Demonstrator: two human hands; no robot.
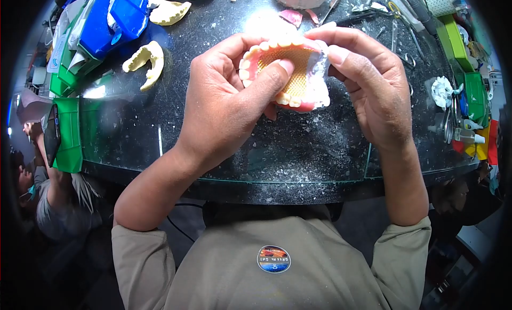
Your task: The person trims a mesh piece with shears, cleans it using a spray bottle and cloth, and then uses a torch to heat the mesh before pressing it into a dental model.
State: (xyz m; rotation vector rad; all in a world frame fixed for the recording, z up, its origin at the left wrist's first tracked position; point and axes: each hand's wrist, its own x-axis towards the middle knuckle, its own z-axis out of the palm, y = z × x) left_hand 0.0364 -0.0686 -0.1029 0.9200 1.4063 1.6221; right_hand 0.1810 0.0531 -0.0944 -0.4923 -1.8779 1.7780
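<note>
Head view shows both hands closed around a denture (288,70) held above the dark worktop (298,150). The left hand (224,102) grips it from the left, thumb pressed on the orange mesh palate. The right hand (368,80) pinches the right edge with curled fingers. Two pale plaster casts (146,62) lie on the worktop to the left, near blue and green trays (101,27). Metal tools (405,27) lie at the right. White dust speckles the glossy surface. Another person (48,192) sits at lower left.
</note>
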